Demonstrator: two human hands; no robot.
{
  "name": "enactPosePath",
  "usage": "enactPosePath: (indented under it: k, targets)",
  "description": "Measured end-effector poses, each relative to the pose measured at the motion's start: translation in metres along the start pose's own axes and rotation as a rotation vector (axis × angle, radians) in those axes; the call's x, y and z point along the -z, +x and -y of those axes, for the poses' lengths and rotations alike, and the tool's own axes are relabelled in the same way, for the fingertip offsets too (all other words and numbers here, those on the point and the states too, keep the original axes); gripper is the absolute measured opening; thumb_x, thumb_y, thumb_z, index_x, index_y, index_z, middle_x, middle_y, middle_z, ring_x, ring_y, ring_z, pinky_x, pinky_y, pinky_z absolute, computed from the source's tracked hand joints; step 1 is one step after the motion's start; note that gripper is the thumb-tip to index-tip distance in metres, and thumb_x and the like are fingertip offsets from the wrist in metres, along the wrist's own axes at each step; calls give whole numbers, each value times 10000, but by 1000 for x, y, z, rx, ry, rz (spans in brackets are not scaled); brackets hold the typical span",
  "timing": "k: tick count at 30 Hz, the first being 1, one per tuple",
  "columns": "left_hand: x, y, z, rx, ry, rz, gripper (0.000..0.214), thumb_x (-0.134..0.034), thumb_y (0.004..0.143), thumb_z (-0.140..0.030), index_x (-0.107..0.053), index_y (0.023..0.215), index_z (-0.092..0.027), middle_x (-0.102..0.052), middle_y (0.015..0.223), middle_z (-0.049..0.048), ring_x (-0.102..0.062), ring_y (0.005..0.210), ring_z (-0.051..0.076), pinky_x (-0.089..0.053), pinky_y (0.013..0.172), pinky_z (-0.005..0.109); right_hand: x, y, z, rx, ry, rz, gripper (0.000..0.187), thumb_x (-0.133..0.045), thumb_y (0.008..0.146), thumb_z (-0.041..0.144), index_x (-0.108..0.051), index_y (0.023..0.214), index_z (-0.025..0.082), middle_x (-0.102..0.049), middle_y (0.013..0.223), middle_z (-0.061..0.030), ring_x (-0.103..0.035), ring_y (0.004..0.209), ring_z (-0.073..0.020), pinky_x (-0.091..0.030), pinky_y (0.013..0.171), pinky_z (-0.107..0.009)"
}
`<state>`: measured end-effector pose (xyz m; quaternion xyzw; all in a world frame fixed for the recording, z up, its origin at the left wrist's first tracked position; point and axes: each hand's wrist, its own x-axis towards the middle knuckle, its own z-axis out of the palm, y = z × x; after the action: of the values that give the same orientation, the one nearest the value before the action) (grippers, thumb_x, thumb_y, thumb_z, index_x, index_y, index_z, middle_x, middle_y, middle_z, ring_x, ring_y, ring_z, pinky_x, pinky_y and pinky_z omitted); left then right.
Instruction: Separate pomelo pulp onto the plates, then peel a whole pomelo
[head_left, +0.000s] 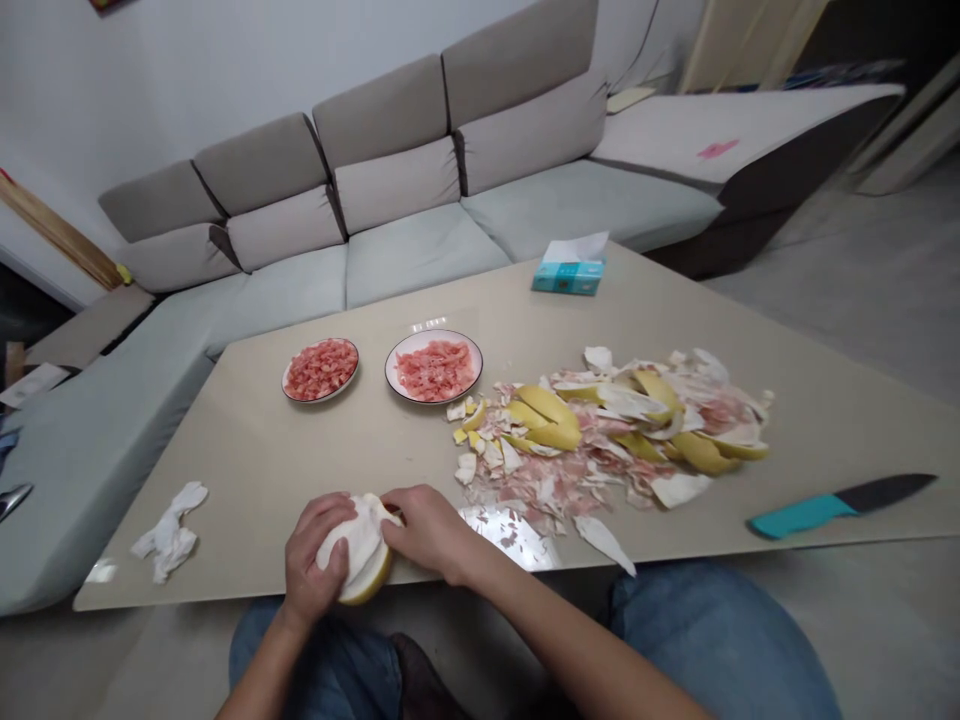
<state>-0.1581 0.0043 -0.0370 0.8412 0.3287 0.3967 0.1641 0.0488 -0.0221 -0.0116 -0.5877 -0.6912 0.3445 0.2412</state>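
Note:
A piece of pomelo [362, 547] with white pith and a yellow rind edge sits at the near edge of the beige table [300, 460]. My left hand [313, 555] wraps around its left side. My right hand [429, 530] grips its right top, fingers curled on the pith. Two white plates hold pink fruit flesh: a smaller plate [320, 370] on the left and a larger plate [433, 367] beside it. A heap of yellow peel and white pith scraps [611, 430] spreads to the right of my hands.
A knife with a teal handle and dark blade [840, 503] lies at the table's right edge. A crumpled white tissue [169, 533] lies near the left. A teal tissue box [570, 268] stands at the far edge. A grey sofa [390, 200] is behind.

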Motion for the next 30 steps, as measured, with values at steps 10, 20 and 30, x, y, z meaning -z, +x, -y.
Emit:
enactPosePath:
  k: [10,20,30]
  targets:
    - [-2,2,-4,-18,22,14,212,-497,867,-220,-643,1017,-185,-635,1056,111,-593,1033,252,-491,882,418,-2,23,-3,33,-138,1,260,-528,833,213,-752,931,122,-748,885,-142,-671,833,-223,-404,676,-259]
    - [-2,-1,-9,-128,86,20,229,-509,845,-204,-636,1035,-192,-638,1053,114,-591,1043,261,-503,881,434,13,21,-11,178,-106,66,311,-589,822,222,-699,1112,192,-754,922,-55,-666,819,-169,-425,679,-209]
    - [-2,2,-8,-155,103,59,249,-509,845,-211,-629,1063,-196,-637,1066,120,-596,1036,263,-511,865,437,1,34,-17,219,-233,0,199,-543,826,179,-731,886,152,-734,900,-127,-656,875,-221,-419,739,-256]
